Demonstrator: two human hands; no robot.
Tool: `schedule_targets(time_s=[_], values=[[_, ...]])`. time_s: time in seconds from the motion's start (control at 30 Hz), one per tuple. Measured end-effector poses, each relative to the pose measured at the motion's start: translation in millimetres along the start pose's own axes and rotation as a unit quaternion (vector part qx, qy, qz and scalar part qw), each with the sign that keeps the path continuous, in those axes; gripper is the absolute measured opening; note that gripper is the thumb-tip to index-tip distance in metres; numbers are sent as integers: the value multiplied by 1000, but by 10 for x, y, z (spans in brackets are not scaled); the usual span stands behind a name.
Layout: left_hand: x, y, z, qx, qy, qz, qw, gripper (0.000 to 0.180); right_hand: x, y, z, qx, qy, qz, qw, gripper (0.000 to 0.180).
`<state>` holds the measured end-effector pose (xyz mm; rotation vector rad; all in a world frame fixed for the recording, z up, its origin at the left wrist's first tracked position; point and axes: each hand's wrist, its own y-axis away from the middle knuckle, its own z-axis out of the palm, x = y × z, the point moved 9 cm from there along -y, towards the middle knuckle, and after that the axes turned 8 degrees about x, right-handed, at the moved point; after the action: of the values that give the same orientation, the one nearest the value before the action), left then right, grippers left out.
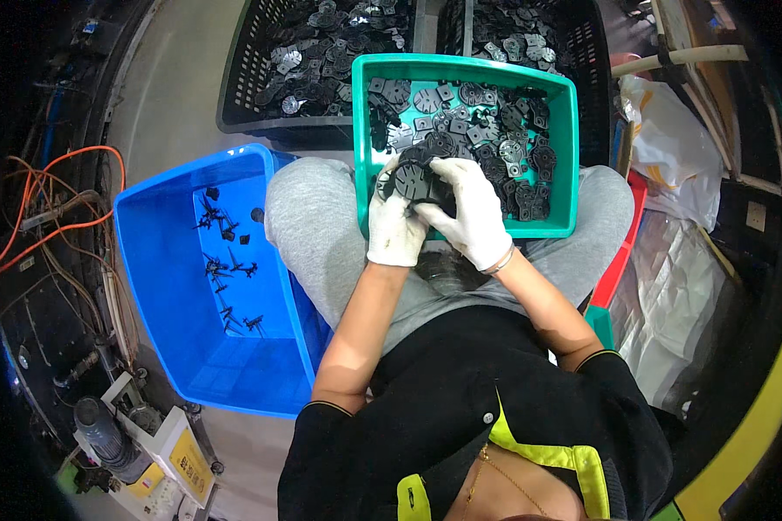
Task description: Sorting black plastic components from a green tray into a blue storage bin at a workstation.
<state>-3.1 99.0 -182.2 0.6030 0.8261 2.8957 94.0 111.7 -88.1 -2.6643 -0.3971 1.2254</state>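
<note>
Far left: orange cables [56, 195] are seen looping over dark machinery beside the floor.
Blue bin: a rectangular blue plastic tub [161, 295] is set at the person's left knee; a few small black sprue pieces [226, 265] are scattered on its bottom.
Left hand: the white-gloved left hand [394, 227] is curled shut around the left edge of a round black plastic disc part [413, 181], which is held just above the near rim of the green tray.
Right hand: the white-gloved right hand [471, 213] is closed over the right side of the same disc part, with its fingers wrapped across it; a thin bracelet is worn at the wrist.
Green tray: a rectangular green plastic tray [567, 148] is rested on the grey-trousered lap and is filled with loose black plastic parts [495, 139].
Behind: two black mesh crates [252, 78] of similar dark parts are placed just beyond the tray.
Far right: crumpled clear plastic bags [669, 295] are lying beside the right knee.
</note>
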Motion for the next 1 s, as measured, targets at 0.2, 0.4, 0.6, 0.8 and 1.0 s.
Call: schedule_targets(time_s=[0.2,0.4,0.6,0.8,1.0], values=[[4,51,61,-12,19,-8,1000,37,-2,31,-31,14,-1,-31,999,49],[23,44,73,22,8,-17,1000,38,-8,-43,-122,71,30,-41,996,45],[18,20,16,5,-20,-8,1000,29,-75,-217,-105,52,-4,-75,996,31],[4,40,104,-3,-1,-21,1000,29,408,-1027,341,40,84,-147,985,23],[-10,50,82,17,5,-27,999,37,346,-1258,831,-26,286,-205,936,18]])
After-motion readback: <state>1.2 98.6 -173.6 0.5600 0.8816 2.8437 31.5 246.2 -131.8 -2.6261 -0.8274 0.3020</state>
